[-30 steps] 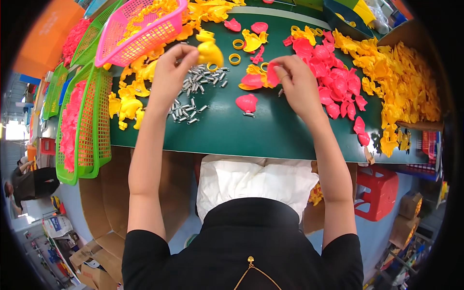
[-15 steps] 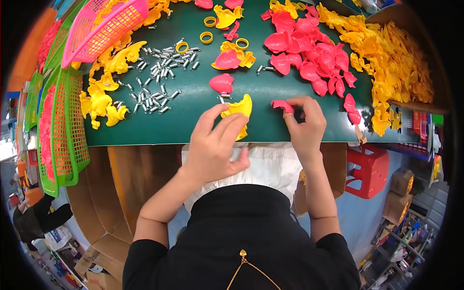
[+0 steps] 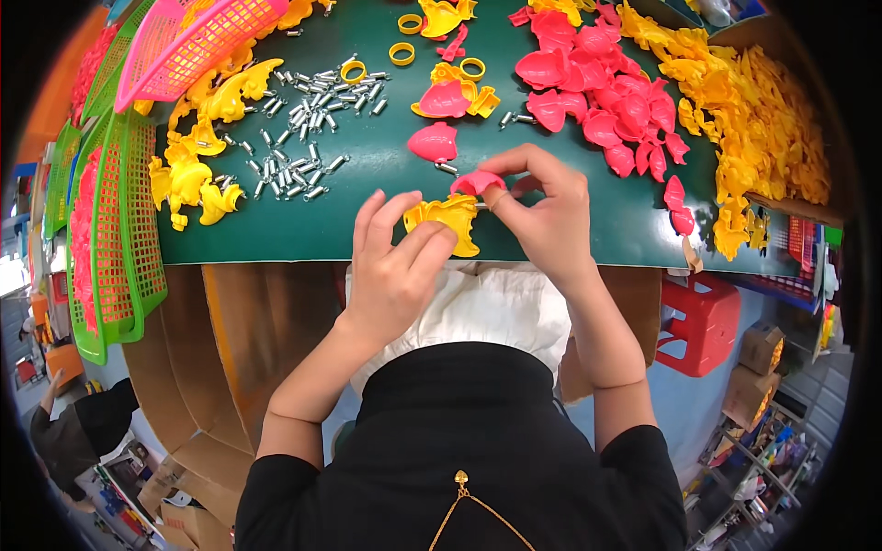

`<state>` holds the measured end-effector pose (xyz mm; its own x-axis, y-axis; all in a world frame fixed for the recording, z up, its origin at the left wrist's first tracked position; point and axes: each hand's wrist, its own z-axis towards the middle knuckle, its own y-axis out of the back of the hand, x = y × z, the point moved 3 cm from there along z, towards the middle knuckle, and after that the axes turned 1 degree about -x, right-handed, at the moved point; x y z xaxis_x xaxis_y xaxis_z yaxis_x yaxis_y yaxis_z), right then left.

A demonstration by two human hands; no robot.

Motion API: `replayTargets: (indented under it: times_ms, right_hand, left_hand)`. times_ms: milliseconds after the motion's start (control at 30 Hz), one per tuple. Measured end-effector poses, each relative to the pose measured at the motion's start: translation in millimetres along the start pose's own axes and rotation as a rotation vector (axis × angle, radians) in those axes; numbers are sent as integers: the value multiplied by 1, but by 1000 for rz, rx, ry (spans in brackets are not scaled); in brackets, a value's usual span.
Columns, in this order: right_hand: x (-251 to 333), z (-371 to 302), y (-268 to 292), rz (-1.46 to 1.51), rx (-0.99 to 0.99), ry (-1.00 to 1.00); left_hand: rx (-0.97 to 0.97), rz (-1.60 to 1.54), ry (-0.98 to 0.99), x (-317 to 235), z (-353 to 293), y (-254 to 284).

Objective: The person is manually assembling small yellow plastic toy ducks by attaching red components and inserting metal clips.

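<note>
My left hand (image 3: 397, 260) grips a curved yellow plastic part (image 3: 452, 220) just above the table's front edge. From the right, my right hand (image 3: 544, 207) pinches a small pink plastic piece (image 3: 477, 182) against the upper edge of that part. A bit of metal shows by my right fingertips, too small to name. Just beyond my hands lie a pink shell (image 3: 433, 142) and a metal spring (image 3: 446, 168). Farther back, another pink shell (image 3: 445, 99) rests in a yellow part, near several yellow rings (image 3: 401, 53).
Loose springs (image 3: 312, 119) are scattered left of centre. Pink shells (image 3: 602, 87) pile up at the right, beside a heap of yellow parts (image 3: 772, 129) spilling from a carton. Baskets (image 3: 129, 230) line the left edge. A red stool (image 3: 703, 321) stands below right; a person (image 3: 83, 427) is at far left.
My right hand has moved left with the pink piece, bringing it to the yellow part. My left hand has turned the yellow part. The view has shifted slightly.
</note>
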<state>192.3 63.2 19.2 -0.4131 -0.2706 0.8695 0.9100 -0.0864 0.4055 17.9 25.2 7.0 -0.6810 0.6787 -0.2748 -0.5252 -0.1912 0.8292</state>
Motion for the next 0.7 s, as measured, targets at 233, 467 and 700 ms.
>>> replayTargets:
  times_ms: [233, 467, 700]
  right_hand:
    - [5, 6, -10, -37, 11, 19]
    - [5, 2, -21, -110, 101, 127]
    - [0, 0, -25, -178, 66, 198]
  left_hand:
    - [10, -120, 64, -5, -4, -4]
    - [-136, -111, 8, 4, -16, -19]
    - [-130, -152, 39, 3, -6, -8]
